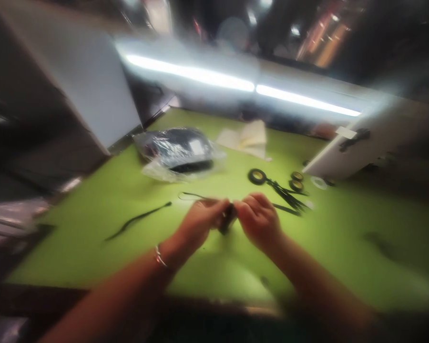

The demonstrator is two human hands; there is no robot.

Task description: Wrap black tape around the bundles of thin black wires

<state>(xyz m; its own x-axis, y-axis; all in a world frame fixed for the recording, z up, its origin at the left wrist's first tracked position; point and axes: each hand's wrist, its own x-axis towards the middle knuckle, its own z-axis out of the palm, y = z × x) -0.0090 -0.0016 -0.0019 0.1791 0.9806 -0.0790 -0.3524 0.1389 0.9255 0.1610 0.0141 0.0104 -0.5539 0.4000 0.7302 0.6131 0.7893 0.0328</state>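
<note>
Over the green tabletop, my left hand (202, 219) is closed around a small black piece (228, 220), thumb on top. The piece is blurred and partly covered by fingers, so its kind is unclear. My right hand (259, 219) is closed in a pinch against the upper right side of the same piece. Behind the left hand a thin black cord (195, 195) shows, and I cannot tell whether it joins the piece. A black strip (287, 209) shows beyond the right hand. Left of my hands lies a separate narrow black strap (139, 217).
Clear plastic bag (180, 155) with dark contents lies at the back left, beside crumpled pale paper (248, 139). Rolls of black tape (257, 176), (296, 185) and a bundle of black strips (288, 195) lie right of centre. A white panel (339, 155) stands behind them.
</note>
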